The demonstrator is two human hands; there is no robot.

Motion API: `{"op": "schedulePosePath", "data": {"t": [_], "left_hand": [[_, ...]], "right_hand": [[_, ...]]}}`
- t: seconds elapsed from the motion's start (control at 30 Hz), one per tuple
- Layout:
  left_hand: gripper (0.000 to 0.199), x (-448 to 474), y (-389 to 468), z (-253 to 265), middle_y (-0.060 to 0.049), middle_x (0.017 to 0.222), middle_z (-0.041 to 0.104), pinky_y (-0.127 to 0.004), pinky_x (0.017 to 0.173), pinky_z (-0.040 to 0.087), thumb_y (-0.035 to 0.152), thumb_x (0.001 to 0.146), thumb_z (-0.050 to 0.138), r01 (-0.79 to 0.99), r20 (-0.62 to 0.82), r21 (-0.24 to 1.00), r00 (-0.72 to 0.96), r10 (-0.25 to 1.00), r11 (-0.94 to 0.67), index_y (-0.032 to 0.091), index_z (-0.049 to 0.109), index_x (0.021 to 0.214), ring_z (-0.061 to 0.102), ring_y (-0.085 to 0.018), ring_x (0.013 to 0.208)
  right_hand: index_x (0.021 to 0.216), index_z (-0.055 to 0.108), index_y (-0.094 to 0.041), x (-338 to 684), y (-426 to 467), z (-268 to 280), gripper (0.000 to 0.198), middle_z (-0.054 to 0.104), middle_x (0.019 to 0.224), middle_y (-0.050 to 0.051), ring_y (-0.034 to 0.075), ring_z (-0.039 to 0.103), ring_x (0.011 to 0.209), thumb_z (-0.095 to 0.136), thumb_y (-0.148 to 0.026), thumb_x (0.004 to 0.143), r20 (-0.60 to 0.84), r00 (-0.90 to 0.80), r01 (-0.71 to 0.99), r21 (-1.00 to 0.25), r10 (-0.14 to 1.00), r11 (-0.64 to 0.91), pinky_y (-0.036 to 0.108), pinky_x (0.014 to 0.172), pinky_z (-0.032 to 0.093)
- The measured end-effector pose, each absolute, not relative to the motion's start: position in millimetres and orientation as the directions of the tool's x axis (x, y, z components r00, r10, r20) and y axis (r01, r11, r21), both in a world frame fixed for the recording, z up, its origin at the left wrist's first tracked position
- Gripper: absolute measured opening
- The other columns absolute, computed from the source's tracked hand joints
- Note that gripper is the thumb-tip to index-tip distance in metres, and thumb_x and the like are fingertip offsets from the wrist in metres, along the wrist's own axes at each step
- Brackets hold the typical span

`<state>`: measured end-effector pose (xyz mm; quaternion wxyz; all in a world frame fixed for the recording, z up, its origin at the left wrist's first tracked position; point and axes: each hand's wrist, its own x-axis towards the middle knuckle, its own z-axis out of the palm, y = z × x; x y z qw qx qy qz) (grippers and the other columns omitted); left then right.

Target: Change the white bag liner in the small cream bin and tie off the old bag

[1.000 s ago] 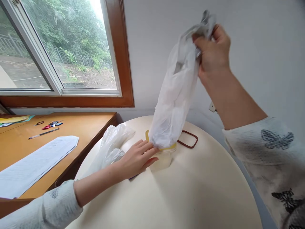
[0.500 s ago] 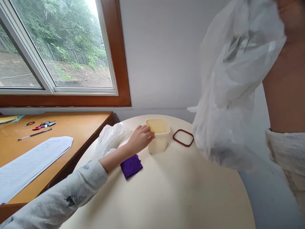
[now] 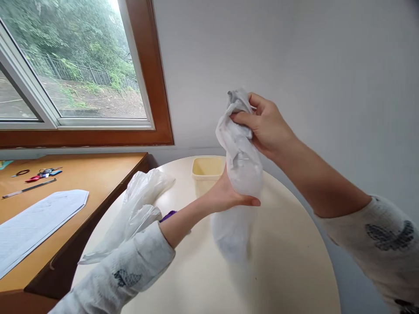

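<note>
A white plastic bag hangs over the round table, bunched at its top and fuller at the bottom. My right hand is closed on the bunched top, thumb and fingers pinching it. Around the bag's middle goes my left hand, its thumb across the front and its fingers hidden behind the plastic. Just behind the left hand stands a pale yellow plastic container, open at the top and partly covered. A bit of purple cloth shows beside my left wrist; most of it is hidden.
A second clear plastic bag lies crumpled on the left of the round white table. The wooden desk at the left holds papers, a pen and keys. Behind are a wall and a window.
My right hand has brought the bag down and left to the table's middle. My left hand has left the container and gone around the bag. The brown square ring is now out of sight.
</note>
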<state>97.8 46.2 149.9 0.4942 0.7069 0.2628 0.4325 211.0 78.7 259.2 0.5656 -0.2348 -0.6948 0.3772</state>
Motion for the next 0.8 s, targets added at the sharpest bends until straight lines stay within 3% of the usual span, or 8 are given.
{"op": "schedulePosePath", "data": {"t": [0.1, 0.27, 0.4, 0.53, 0.8], "left_hand": [[0.078, 103.4, 40.3, 141.9, -0.013, 0.12, 0.051, -0.045, 0.093, 0.038, 0.031, 0.06, 0.076, -0.018, 0.346, 0.926, 0.437, 0.83, -0.377, 0.02, 0.036, 0.125, 0.046, -0.03, 0.114], [0.073, 90.2, 39.4, 126.8, -0.01, 0.12, 0.052, -0.041, 0.086, 0.044, 0.031, 0.065, 0.073, -0.09, 0.272, 0.962, 0.287, 0.919, -0.256, 0.025, 0.029, 0.124, 0.05, -0.026, 0.11], [0.065, 80.4, 41.0, 124.5, -0.009, 0.118, 0.054, -0.039, 0.079, 0.048, 0.033, 0.068, 0.07, -0.168, 0.174, 0.979, 0.41, 0.895, -0.114, 0.025, 0.035, 0.122, 0.054, -0.027, 0.104], [0.057, 74.2, 37.2, 129.1, -0.009, 0.119, 0.056, -0.038, 0.08, 0.046, 0.033, 0.069, 0.069, -0.125, 0.082, 0.992, 0.483, 0.872, -0.024, 0.024, 0.045, 0.12, 0.056, -0.027, 0.102], [0.044, 56.4, 33.7, 128.7, -0.007, 0.098, 0.065, -0.035, 0.077, 0.045, 0.023, 0.068, 0.069, -0.1, -0.091, 0.978, 0.59, 0.802, 0.184, 0.018, 0.057, 0.11, 0.06, -0.023, 0.09]], "right_hand": [[0.069, 0.044, -0.02, 202.3, 82.6, 254.6, 0.015, 0.043, 0.065, -0.006, 0.006, 0.044, 0.058, 0.057, -0.011, 0.071, 0.638, -0.236, -0.162, -0.769, 0.733, 0.618, 0.02, 0.054, 0.036], [0.071, 0.044, -0.021, 205.3, 98.3, 249.1, 0.015, 0.045, 0.068, -0.005, 0.007, 0.047, 0.061, 0.058, -0.015, 0.071, 0.617, -0.149, -0.127, -0.787, 0.773, 0.604, 0.021, 0.055, 0.038], [0.071, 0.045, -0.021, 222.1, 111.5, 239.3, 0.015, 0.046, 0.069, -0.005, 0.008, 0.048, 0.061, 0.059, -0.015, 0.067, 0.555, -0.1, -0.093, -0.832, 0.826, 0.548, 0.022, 0.053, 0.038], [0.073, 0.048, -0.021, 233.6, 118.5, 232.9, 0.016, 0.049, 0.07, -0.004, 0.01, 0.049, 0.063, 0.062, -0.018, 0.065, 0.512, -0.113, -0.068, -0.859, 0.852, 0.507, 0.023, 0.053, 0.038], [0.077, 0.051, -0.022, 217.7, 126.1, 221.1, 0.015, 0.053, 0.075, -0.003, 0.011, 0.051, 0.068, 0.061, -0.023, 0.065, 0.498, -0.141, -0.03, -0.866, 0.855, 0.5, 0.023, 0.056, 0.04]]}}
